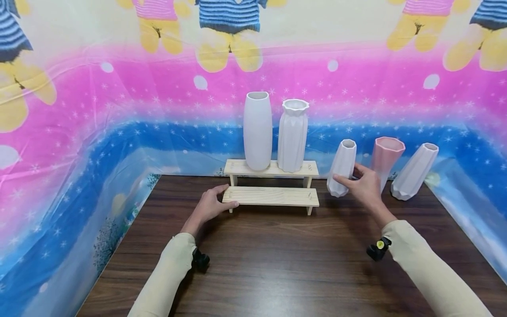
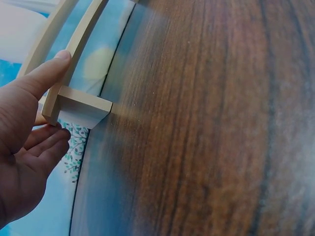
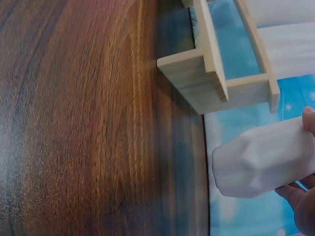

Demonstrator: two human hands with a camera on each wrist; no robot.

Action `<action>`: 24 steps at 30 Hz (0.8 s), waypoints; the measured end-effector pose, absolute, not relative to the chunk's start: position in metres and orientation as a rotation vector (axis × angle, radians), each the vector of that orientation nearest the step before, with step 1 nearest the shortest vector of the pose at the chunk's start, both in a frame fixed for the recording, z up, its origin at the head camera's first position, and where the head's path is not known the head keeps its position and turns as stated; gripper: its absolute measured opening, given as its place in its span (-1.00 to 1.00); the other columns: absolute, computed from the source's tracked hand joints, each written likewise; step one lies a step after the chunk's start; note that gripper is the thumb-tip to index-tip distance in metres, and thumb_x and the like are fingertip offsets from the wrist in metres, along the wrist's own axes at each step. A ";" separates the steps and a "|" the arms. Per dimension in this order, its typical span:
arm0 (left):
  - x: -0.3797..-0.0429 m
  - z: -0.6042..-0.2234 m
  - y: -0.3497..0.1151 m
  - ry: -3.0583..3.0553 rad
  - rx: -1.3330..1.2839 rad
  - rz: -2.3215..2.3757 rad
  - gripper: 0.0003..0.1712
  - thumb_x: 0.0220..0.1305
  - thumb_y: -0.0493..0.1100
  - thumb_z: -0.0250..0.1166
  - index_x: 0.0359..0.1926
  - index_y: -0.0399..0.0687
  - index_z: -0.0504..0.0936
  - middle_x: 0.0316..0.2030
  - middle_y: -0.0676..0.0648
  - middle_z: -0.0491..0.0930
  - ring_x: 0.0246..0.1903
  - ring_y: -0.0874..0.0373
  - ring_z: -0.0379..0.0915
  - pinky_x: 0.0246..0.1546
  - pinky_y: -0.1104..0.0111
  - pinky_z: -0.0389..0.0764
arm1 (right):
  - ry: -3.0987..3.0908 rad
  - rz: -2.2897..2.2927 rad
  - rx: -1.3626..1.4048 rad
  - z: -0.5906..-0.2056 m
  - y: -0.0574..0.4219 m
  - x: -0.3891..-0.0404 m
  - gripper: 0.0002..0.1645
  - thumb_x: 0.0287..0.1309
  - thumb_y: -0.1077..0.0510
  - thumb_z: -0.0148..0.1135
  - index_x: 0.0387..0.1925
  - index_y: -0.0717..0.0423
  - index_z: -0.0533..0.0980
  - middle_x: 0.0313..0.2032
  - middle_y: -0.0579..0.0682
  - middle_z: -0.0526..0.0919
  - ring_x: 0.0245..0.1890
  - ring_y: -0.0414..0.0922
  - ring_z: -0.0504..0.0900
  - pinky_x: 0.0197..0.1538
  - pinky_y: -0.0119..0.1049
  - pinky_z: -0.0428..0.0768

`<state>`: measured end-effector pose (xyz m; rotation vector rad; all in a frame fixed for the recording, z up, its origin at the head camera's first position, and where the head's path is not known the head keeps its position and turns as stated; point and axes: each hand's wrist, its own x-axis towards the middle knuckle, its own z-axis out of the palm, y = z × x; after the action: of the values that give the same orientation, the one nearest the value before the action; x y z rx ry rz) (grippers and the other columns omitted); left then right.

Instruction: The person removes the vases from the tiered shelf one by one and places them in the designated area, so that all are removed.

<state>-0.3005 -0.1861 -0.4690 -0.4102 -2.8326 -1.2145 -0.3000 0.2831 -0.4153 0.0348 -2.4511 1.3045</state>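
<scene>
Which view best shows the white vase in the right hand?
The head view: the white vase shows from mouth to base, with the right hand covering only part of it. The right wrist view shows its faceted base closer, its mouth out of frame; the left wrist view misses it.

The right-hand grip [image 1: 363, 185] hides part of the pink vase [image 1: 385, 160] low down. The right wrist view crops that grip and the top of the held white vase [image 3: 261, 160]; the left one crops the wooden stand [image 2: 86, 29] and the left-hand grip [image 2: 22, 160] (wrist out of sight).
</scene>
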 end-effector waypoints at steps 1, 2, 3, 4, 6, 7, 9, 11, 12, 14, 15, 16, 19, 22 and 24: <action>-0.300 -0.469 -0.186 -2.833 -0.409 -1.215 0.00 0.20 0.15 0.51 0.49 -0.27 0.34 0.41 -0.26 0.40 0.37 -0.15 0.35 0.26 -0.04 0.45 | -2.449 1.307 0.030 -0.417 0.284 -0.302 -0.02 0.07 -0.20 0.56 0.39 0.23 0.44 0.21 0.31 0.61 0.18 0.23 0.62 0.12 0.16 0.60; -0.300 -0.469 -0.186 -2.833 -0.408 -1.214 0.00 0.20 0.15 0.51 0.49 -0.27 0.34 0.41 -0.26 0.39 0.37 -0.15 0.35 0.26 -0.05 0.45 | -2.449 1.310 0.025 -0.418 0.285 -0.303 -0.01 0.07 -0.20 0.56 0.40 0.23 0.44 0.22 0.31 0.60 0.18 0.23 0.62 0.12 0.16 0.59; -0.301 -0.470 -0.186 -2.833 -0.407 -1.215 0.00 0.20 0.15 0.51 0.49 -0.27 0.34 0.42 -0.25 0.39 0.37 -0.15 0.35 0.26 -0.04 0.45 | -2.449 1.311 0.019 -0.420 0.286 -0.305 -0.01 0.08 -0.20 0.55 0.40 0.23 0.43 0.22 0.31 0.59 0.19 0.24 0.61 0.12 0.16 0.59; -0.300 -0.470 -0.186 -2.833 -0.409 -1.212 0.00 0.20 0.15 0.51 0.49 -0.27 0.34 0.42 -0.25 0.39 0.37 -0.15 0.35 0.26 -0.04 0.45 | -2.448 1.313 0.013 -0.421 0.287 -0.306 -0.01 0.09 -0.21 0.54 0.41 0.23 0.42 0.23 0.31 0.59 0.19 0.24 0.61 0.13 0.17 0.59; -0.301 -0.470 -0.186 -2.835 -0.411 -1.205 0.00 0.20 0.15 0.51 0.49 -0.27 0.34 0.42 -0.25 0.38 0.37 -0.15 0.35 0.25 -0.04 0.46 | -2.443 1.316 -0.002 -0.424 0.289 -0.309 0.00 0.09 -0.21 0.54 0.41 0.23 0.42 0.24 0.31 0.58 0.20 0.24 0.60 0.13 0.17 0.58; -0.301 -0.469 -0.186 -2.837 -0.411 -1.200 0.00 0.21 0.15 0.51 0.49 -0.27 0.34 0.42 -0.25 0.39 0.36 -0.14 0.36 0.25 -0.03 0.46 | -2.441 1.313 -0.008 -0.425 0.289 -0.311 0.00 0.08 -0.22 0.54 0.41 0.23 0.43 0.23 0.31 0.58 0.20 0.24 0.60 0.13 0.17 0.58; -0.301 -0.469 -0.186 -2.837 -0.411 -1.191 -0.01 0.21 0.15 0.51 0.48 -0.27 0.34 0.41 -0.26 0.39 0.34 -0.13 0.39 0.23 -0.02 0.48 | -2.433 1.309 -0.023 -0.428 0.290 -0.314 -0.01 0.08 -0.22 0.54 0.40 0.23 0.44 0.23 0.31 0.59 0.20 0.23 0.61 0.14 0.16 0.58; -0.301 -0.468 -0.186 -2.839 -0.408 -1.186 -0.01 0.21 0.15 0.51 0.48 -0.27 0.35 0.41 -0.26 0.40 0.27 -0.12 0.45 0.19 0.00 0.50 | -2.424 1.302 -0.039 -0.430 0.290 -0.317 -0.01 0.06 -0.23 0.55 0.38 0.24 0.45 0.22 0.30 0.60 0.19 0.22 0.61 0.14 0.15 0.59; -0.301 -0.467 -0.186 -2.838 -0.406 -1.185 -0.01 0.21 0.14 0.51 0.48 -0.26 0.35 0.41 -0.26 0.40 0.25 -0.11 0.46 0.18 0.01 0.50 | -2.421 1.299 -0.047 -0.432 0.290 -0.319 -0.01 0.06 -0.23 0.55 0.38 0.24 0.45 0.21 0.30 0.60 0.18 0.22 0.62 0.14 0.15 0.59; -0.301 -0.467 -0.186 -2.837 -0.406 -1.184 -0.02 0.21 0.14 0.51 0.48 -0.27 0.35 0.41 -0.26 0.40 0.22 -0.10 0.48 0.16 0.02 0.51 | -2.420 1.291 -0.059 -0.434 0.291 -0.321 0.00 0.06 -0.24 0.55 0.38 0.24 0.45 0.22 0.30 0.60 0.19 0.22 0.61 0.15 0.15 0.58; -0.301 -0.466 -0.186 -2.839 -0.408 -1.184 -0.02 0.21 0.14 0.51 0.48 -0.27 0.35 0.41 -0.26 0.40 0.23 -0.10 0.47 0.17 0.02 0.50 | -2.420 1.289 -0.063 -0.435 0.291 -0.322 0.00 0.05 -0.24 0.55 0.38 0.24 0.45 0.22 0.31 0.60 0.19 0.22 0.61 0.15 0.15 0.58; -0.301 -0.466 -0.186 -2.841 -0.410 -1.185 -0.02 0.21 0.15 0.51 0.48 -0.27 0.35 0.41 -0.26 0.40 0.22 -0.10 0.48 0.16 0.02 0.51 | -2.421 1.285 -0.069 -0.437 0.291 -0.323 0.00 0.05 -0.25 0.55 0.38 0.23 0.45 0.22 0.30 0.60 0.19 0.22 0.61 0.16 0.16 0.57; -0.301 -0.466 -0.186 -2.843 -0.423 -1.182 -0.01 0.22 0.15 0.50 0.48 -0.28 0.34 0.41 -0.27 0.39 0.30 -0.11 0.43 0.20 0.00 0.50 | -2.428 1.273 -0.080 -0.439 0.292 -0.325 0.01 0.05 -0.25 0.55 0.39 0.22 0.45 0.23 0.30 0.59 0.20 0.23 0.60 0.17 0.17 0.56; -0.300 -0.467 -0.186 -2.839 -0.425 -1.187 0.00 0.22 0.16 0.50 0.48 -0.28 0.34 0.40 -0.27 0.41 0.30 -0.13 0.43 0.20 -0.01 0.50 | -2.434 1.268 -0.090 -0.441 0.292 -0.326 0.02 0.06 -0.26 0.54 0.40 0.21 0.43 0.24 0.30 0.58 0.22 0.24 0.59 0.19 0.19 0.54; -0.300 -0.468 -0.186 -2.836 -0.421 -1.192 -0.01 0.21 0.15 0.50 0.49 -0.27 0.34 0.39 -0.27 0.42 0.29 -0.13 0.44 0.19 -0.01 0.50 | -2.439 1.266 -0.096 -0.443 0.292 -0.327 0.02 0.07 -0.27 0.53 0.41 0.20 0.43 0.25 0.30 0.57 0.23 0.24 0.58 0.20 0.19 0.53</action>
<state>-0.2999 -0.1859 -0.4683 -0.4212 -2.8359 -1.1919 -0.3266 0.2925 -0.4429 -0.0959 -2.4393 1.2662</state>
